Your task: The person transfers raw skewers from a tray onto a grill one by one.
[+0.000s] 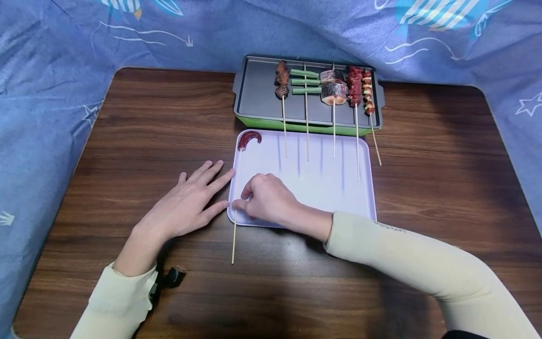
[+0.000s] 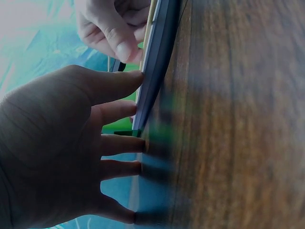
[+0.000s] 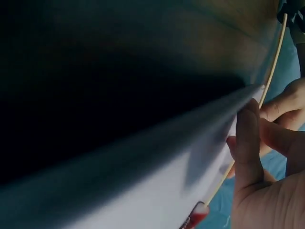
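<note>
A skewer with a dark red curved piece [image 1: 249, 138] lies along the left side of the pale lilac tray [image 1: 305, 207], its stick [image 1: 234, 240] reaching past the near rim onto the table. My right hand [image 1: 271, 200] pinches the stick near the tray's front left corner, thumb over it and fingers curled. In the right wrist view its fingertips overlap the stick [image 3: 274, 67]. On the table to the left, my left hand [image 1: 182, 207] lies palm down with fingers spread, fingertips right at the tray's left rim. From the left wrist view, thumb and fingers [image 2: 114, 109] are straight.
A green grill [image 1: 258, 94] with a grey top stands behind the tray. On it lie skewers of brown meat [image 1: 281, 80], green pieces [image 1: 306, 82], fish chunks [image 1: 333, 89], red meat [image 1: 354, 87] and mixed pieces [image 1: 368, 92]. Their sticks overhang the front edge. A blue curtain [image 1: 203, 28] hangs beyond.
</note>
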`<state>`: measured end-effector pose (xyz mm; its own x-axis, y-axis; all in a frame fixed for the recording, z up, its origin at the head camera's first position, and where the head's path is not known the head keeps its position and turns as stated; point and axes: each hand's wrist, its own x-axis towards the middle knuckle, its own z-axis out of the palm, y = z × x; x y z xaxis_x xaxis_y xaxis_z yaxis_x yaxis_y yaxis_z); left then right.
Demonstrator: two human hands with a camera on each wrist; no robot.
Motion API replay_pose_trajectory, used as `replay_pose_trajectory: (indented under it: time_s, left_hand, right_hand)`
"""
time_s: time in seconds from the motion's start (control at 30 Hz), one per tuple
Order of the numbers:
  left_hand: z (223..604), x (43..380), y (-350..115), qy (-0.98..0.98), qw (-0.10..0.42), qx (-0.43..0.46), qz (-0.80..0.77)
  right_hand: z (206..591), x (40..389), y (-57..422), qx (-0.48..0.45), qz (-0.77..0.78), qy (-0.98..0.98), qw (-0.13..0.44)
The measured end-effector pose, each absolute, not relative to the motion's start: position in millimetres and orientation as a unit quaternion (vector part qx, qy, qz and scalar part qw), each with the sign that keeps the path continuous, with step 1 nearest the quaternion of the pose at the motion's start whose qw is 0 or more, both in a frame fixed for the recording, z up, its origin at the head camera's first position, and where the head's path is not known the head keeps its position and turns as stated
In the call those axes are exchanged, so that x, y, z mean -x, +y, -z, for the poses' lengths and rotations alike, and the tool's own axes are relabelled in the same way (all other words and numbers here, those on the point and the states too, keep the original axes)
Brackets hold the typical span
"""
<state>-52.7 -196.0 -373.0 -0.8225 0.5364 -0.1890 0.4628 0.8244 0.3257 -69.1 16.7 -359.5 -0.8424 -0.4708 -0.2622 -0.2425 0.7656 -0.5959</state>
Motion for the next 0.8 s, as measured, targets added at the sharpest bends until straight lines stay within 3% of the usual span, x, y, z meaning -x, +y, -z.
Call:
replay_pose_trajectory:
  time_s: [0.47,0.8]
  left_hand:
    - [373.9,52.0,-195.4,0.945,0.138,-0.264,-0.135]
    - [374.6,52.5,-195.6,0.945,0.134,-0.263,-0.139]
  right_hand:
    - [372.5,62.7,11.3,0.187,0.329,0.91,0.171]
    - [374.0,59.2,21.3,0.133,0.392,0.885,0.211]
